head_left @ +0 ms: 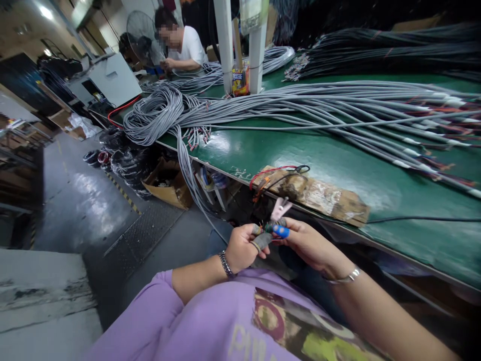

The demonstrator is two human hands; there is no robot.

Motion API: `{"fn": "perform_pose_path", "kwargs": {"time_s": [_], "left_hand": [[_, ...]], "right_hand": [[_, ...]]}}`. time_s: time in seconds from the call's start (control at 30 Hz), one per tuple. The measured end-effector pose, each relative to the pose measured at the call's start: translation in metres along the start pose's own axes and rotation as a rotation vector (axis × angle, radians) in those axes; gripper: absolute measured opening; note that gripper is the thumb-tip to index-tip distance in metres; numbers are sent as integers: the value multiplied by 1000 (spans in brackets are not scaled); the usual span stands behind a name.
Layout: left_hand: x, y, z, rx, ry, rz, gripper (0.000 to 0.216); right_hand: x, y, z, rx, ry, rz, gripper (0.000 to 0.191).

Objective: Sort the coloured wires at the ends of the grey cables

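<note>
Both hands meet close in front of my body, below the bench edge. My left hand point(244, 245), with grey covers on its fingers, is closed round the end of a grey cable. Thin coloured wires point(262, 228) fan out at its fingertips. My right hand point(300, 235) pinches at the same wires, its thumb wrapped in blue. Just above the right fingers shows a pale pink two-pronged piece point(280, 208) with a rivet; whether the right hand holds it is unclear. The exact grip on the wires is partly hidden by the fingers.
Long grey cables point(255, 108) with stripped ends lie across the green bench point(240, 145). Nearer stands a taped wooden block point(319, 198) with red and black leads. Black cable bundles point(394, 50) lie behind. A co-worker point(186, 45) sits far left. A cardboard box point(169, 185) is on the floor.
</note>
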State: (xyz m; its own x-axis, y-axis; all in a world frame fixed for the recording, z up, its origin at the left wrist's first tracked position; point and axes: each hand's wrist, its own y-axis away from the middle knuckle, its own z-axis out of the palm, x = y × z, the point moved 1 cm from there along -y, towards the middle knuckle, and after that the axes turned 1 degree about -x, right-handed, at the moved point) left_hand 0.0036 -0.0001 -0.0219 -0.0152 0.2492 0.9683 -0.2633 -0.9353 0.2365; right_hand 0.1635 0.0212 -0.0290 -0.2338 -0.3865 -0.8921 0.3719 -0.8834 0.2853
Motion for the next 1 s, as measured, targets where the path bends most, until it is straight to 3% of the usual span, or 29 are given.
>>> {"fn": "perform_pose_path", "kwargs": {"time_s": [0.1,0.27,0.37,0.5,0.63,0.7,0.8,0.9,1.0], "left_hand": [[-4,-3,0,-64,-16,-44,44],[-15,-10,-4,-335,-70,-234,43],[-19,-13,-6,-318,-63,-228,44],[-18,-12,-5,-118,13,-116,48],[-17,-12,-2,14,40,-52,48],[-16,-12,-1,-3,35,-32,48],[-12,-12,-2,-141,-11,-32,49],[-6,-10,-4,-272,-82,-48,48],[-1,-8,-4,-247,-127,-23,47]], "right_hand": [[-5,4,1,0,244,-139,33],[-5,12,1,-1,582,-331,31],[3,15,-7,61,484,-280,31],[14,16,-17,174,165,-100,42],[18,20,-6,177,137,-92,41],[19,21,2,246,164,-165,37],[19,19,8,296,169,-216,32],[16,17,11,233,195,-208,30],[9,16,14,173,249,-202,29]]}}
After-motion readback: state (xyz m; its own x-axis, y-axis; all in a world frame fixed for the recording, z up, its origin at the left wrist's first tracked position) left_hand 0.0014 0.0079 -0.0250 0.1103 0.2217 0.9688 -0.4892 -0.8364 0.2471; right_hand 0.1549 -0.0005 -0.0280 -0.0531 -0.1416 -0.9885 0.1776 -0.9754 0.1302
